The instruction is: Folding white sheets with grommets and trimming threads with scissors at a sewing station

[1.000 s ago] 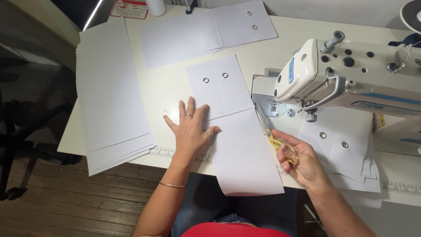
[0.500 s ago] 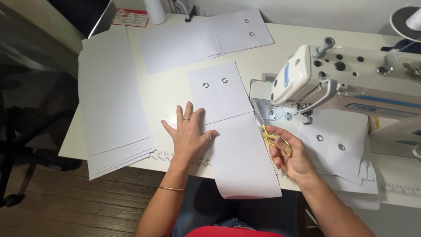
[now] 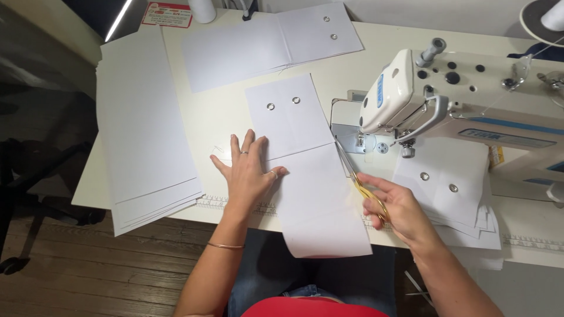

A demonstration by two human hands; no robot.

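Observation:
My left hand lies flat, fingers spread, on the left edge of a long white fabric piece with two metal eyelets near its far end. The piece runs from the table over its front edge toward my lap. My right hand grips gold-handled scissors, their blades pointing up along the right edge of the piece, close to the needle area of the white sewing machine.
A tall stack of white sheets lies at the left. Folded white pieces with eyelets sit at the back. More eyelet pieces are piled under the machine at right. A thread cone stands at the far right.
My right hand drew back toward me and then pushed the scissors up again along the piece's right edge. My left hand stayed pressed on the fabric.

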